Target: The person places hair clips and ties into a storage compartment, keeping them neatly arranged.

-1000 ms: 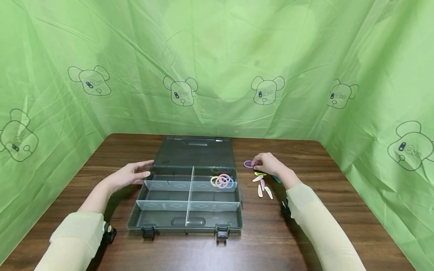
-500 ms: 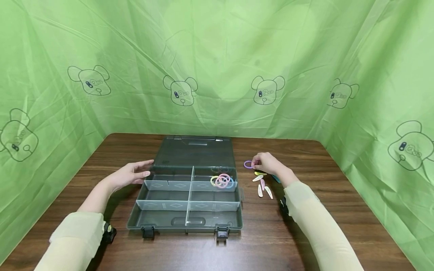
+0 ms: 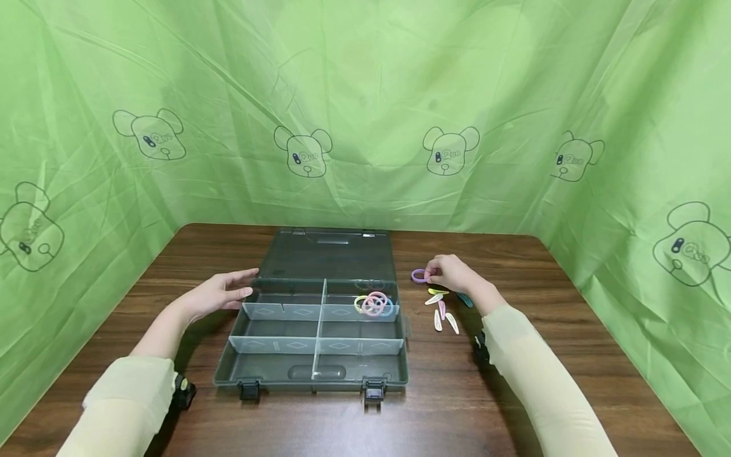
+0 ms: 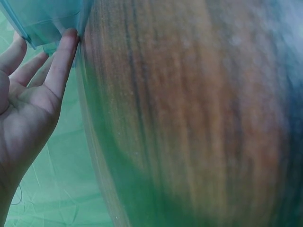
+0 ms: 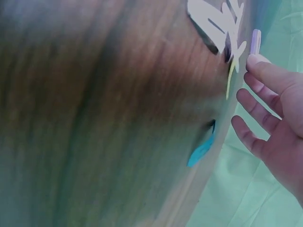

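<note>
My right hand (image 3: 452, 273) pinches a purple hair tie (image 3: 418, 276) between thumb and fingertips, low over the table. In the right wrist view the hair tie (image 5: 255, 41) shows edge-on at the fingertips. Several snap hair clips lie just below this hand: a yellow one (image 3: 438, 291), a teal one (image 3: 465, 299) and pale ones (image 3: 438, 320). A dark, see-through divided box (image 3: 276, 367) lies with its lid (image 3: 334, 254) folded back. My left hand (image 3: 214, 297) touches its left wall with extended fingers. Yellow, pink and blue hair ties (image 3: 374, 304) sit in the back right compartment.
White dividers (image 3: 280, 346) split the box into several compartments. Two black latches (image 3: 374, 390) hang at its front edge. A green curtain (image 3: 365, 190) encloses the back and sides of the brown wooden table (image 3: 297, 425).
Almost nothing moves. The right hand stays on the purple hair tie, its forearm shifting slightly; the left hand keeps its place at the box.
</note>
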{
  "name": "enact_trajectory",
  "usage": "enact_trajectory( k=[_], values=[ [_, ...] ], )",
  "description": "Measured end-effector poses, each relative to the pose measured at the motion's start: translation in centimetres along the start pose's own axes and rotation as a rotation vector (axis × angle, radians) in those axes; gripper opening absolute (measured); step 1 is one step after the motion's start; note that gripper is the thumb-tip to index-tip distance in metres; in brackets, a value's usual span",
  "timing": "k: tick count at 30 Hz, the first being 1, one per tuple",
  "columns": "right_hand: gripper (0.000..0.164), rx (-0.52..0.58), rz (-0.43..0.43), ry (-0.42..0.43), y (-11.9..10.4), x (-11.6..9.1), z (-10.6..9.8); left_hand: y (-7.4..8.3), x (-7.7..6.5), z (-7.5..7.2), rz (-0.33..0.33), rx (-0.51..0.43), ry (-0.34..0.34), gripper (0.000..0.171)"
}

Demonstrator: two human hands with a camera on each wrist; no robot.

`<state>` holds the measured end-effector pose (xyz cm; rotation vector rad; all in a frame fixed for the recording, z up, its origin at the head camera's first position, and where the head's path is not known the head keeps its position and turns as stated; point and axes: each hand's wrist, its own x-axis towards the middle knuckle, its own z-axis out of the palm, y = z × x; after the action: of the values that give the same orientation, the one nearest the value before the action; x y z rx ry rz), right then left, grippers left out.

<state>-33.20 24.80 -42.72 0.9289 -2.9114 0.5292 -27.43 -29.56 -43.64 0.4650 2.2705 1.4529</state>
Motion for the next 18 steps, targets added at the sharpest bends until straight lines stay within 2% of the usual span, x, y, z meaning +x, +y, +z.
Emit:
enact_trajectory(
  k=[8, 18],
  values=[
    [0.008, -0.010, -0.013, 0.015, -0.6, -0.4, -0.7, 0.0, 0.1, 0.0, 0.008, -0.001, 0.000, 0.068],
    [0.007, 0.009, -0.041, 0.024, -2.5, -0.9, -2.4, -0.1, 0.0, -0.1, 0.013, 0.005, -0.004, 0.068]
  ],
)
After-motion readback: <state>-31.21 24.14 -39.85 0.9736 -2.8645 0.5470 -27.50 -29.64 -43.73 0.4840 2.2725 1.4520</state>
